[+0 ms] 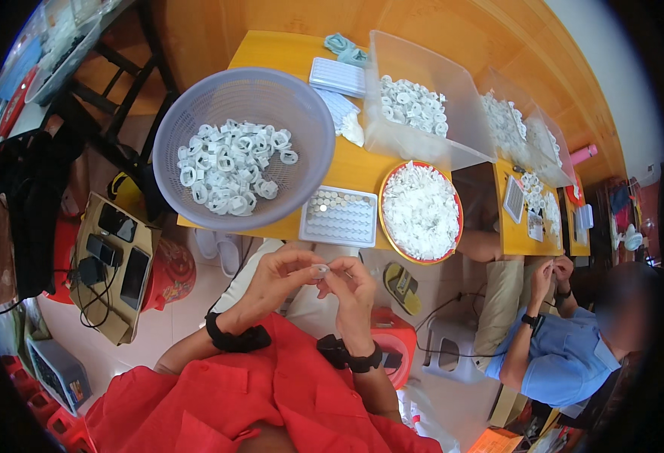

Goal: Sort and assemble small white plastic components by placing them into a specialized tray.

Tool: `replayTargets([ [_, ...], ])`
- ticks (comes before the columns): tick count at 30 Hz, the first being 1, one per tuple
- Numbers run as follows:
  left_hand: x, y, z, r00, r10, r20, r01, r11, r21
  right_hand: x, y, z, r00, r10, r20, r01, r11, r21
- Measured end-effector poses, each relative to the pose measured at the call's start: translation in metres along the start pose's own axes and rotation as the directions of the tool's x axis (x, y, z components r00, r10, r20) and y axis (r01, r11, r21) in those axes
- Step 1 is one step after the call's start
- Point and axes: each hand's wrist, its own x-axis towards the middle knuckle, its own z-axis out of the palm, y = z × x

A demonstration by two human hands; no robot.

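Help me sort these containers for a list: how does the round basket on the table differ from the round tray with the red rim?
The basket is deep, grey-lilac and perforated; the tray is shallow and red-rimmed. The basket holds a loose layer of white ring-shaped parts with wall showing; the tray is heaped nearly rim to rim with white pieces. Both are round, on the yellow table, overhanging its near edge.

Open air lies between both hands and the yellow wooden table's edge (286, 230). Beyond it, the grey perforated plastic basin (188, 106), white compartmented tray (339, 217) and red-rimmed round dish (392, 241) crowd the tabletop.

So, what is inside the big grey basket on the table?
The grey basket holds a loose pile of small white plastic rings. The pile covers the basket's bottom, so anything beneath it cannot be seen.
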Motion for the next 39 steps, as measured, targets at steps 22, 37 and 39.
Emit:
replayTargets([
  [22,-0.005,-0.009,0.004,0.970,0.215,-0.109,-0.185,0.954,0.236,-0.004,0.026,0.012,0.984,-0.169,-0.054,0.158,0.973,-0.171],
  [37,-0.001,-0.007,-0.008,0.944,0.327,0.039,-0.291,0.771,0.567,-0.004,0.011,0.006,0.978,-0.198,-0.061,0.165,0.923,-0.346],
  [39,0.000,-0.006,-0.008,0.892,0.430,0.141,-0.396,0.591,0.703,-0.003,0.009,0.005,0.980,-0.191,-0.048,0.157,0.907,-0.392],
])
